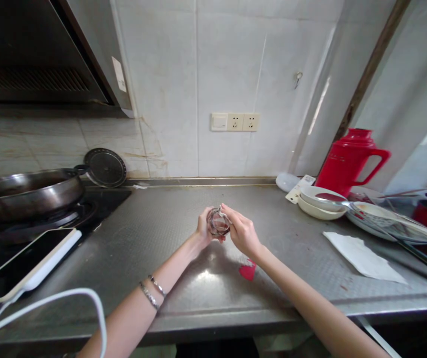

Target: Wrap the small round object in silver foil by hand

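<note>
Over the middle of the steel counter (164, 248), a small clear glass (217, 224) is tipped with its round opening toward me. My left hand (203, 226) wraps around the glass from the left side. At the rim, my right hand (244, 232) pinches a bit of white tissue (222, 213), its fingertips against the upper right of the glass. How much tissue lies inside the hand is hidden. A red heart-shaped piece (248, 270) lies on the counter below my right wrist.
Left: a metal pan (30, 191) on the stove, a round dark lid (106, 167), a phone (23, 266) with a white cable (67, 293). Right: a red thermos (348, 161), stacked bowls (320, 211), plates (370, 226) with utensils, a white paper towel (363, 256).
</note>
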A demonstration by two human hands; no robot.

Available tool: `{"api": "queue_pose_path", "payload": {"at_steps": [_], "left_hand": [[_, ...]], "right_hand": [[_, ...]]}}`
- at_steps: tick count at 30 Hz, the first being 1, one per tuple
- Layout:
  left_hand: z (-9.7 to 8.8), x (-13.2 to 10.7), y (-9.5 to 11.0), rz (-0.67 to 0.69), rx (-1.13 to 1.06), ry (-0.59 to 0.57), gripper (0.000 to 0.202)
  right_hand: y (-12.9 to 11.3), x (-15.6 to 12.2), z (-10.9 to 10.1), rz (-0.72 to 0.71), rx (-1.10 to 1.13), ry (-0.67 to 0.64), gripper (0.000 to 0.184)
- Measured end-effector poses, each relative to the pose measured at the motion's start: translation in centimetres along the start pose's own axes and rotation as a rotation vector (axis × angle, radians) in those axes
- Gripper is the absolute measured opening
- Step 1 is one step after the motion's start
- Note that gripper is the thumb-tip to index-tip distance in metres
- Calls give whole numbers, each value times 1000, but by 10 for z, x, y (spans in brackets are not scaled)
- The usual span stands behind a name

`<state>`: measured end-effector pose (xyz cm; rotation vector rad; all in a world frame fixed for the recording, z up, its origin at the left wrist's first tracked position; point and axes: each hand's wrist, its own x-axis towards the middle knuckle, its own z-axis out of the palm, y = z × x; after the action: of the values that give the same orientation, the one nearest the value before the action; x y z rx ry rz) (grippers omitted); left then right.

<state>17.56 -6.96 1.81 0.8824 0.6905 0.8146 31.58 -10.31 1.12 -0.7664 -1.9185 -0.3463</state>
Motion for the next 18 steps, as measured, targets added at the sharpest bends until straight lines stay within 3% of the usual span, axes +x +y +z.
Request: {"api": "queue_pose_path", "payload": {"at_steps": [8, 12, 18], "left_hand": [[6, -2, 5, 7, 96, 27, 48], [3, 2, 3, -19, 145, 66, 54], [1, 0, 2, 46, 122, 149, 59]], "right_hand": [[-2, 1, 3, -12, -31, -34, 49], [-7, 5, 4, -105, -50, -98, 49], [-15, 10, 6, -179, -59, -168, 48]]}}
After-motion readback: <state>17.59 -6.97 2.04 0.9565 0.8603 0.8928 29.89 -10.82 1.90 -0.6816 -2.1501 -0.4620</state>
